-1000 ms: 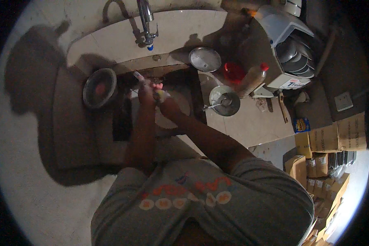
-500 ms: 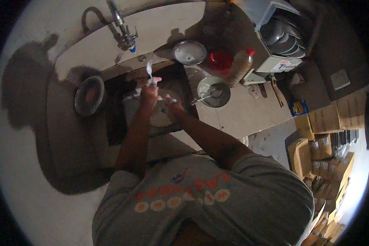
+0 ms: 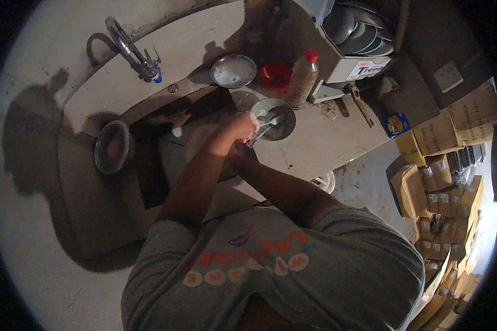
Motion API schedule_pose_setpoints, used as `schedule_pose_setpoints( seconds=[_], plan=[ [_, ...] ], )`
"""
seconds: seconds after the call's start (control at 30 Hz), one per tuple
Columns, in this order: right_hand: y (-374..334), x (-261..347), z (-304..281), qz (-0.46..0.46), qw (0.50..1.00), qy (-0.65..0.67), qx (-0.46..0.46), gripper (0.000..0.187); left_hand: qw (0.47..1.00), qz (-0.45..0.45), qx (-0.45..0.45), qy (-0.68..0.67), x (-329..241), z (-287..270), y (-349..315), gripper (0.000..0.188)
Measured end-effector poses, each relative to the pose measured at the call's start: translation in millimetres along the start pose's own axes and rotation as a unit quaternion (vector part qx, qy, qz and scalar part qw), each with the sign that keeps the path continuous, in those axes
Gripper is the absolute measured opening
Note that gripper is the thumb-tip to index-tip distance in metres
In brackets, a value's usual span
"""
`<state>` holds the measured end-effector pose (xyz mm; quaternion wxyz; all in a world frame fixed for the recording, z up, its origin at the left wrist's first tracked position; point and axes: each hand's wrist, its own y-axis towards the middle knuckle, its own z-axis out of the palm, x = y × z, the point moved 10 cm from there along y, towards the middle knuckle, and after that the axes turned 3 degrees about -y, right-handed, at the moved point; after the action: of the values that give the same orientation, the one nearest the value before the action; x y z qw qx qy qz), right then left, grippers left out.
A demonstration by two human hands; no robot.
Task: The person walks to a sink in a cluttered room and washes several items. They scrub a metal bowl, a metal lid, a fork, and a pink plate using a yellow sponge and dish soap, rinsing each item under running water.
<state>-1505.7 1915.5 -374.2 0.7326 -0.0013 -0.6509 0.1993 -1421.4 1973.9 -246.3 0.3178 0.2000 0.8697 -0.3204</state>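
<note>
At the right edge of the sink (image 3: pixel 174 163), left hand (image 3: pixel 243 127) curled around a spoon (image 3: pixel 269 122) over the round bowl (image 3: pixel 285 129), right hand (image 3: pixel 238 149) just below (mostly hidden, its grip impossible to tell), 1 red-capped bottle (image 3: pixel 303 81) beyond.

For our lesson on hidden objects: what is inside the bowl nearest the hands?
In or just above the bowl, pale utensils show against its shadowed interior. The left hand covers part of its left side; whatever lies beneath cannot be seen.
</note>
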Motion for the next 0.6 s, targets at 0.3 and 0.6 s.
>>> schedule_pose_setpoints(
  seconds=[0.3, 0.6],
  plan=[
    [-29, 17, 22, 0.068, 0.977, -0.197, 0.049, 0.044, 0.972, 0.177, -0.151, -0.03, 53, -69, -31, 0.035],
    [-50, 173, 34, -0.268, 0.893, -0.345, 0.106, 0.049, 0.946, -0.257, -0.122, 0.157, 370, -44, -77, 0.04]
  ],
)
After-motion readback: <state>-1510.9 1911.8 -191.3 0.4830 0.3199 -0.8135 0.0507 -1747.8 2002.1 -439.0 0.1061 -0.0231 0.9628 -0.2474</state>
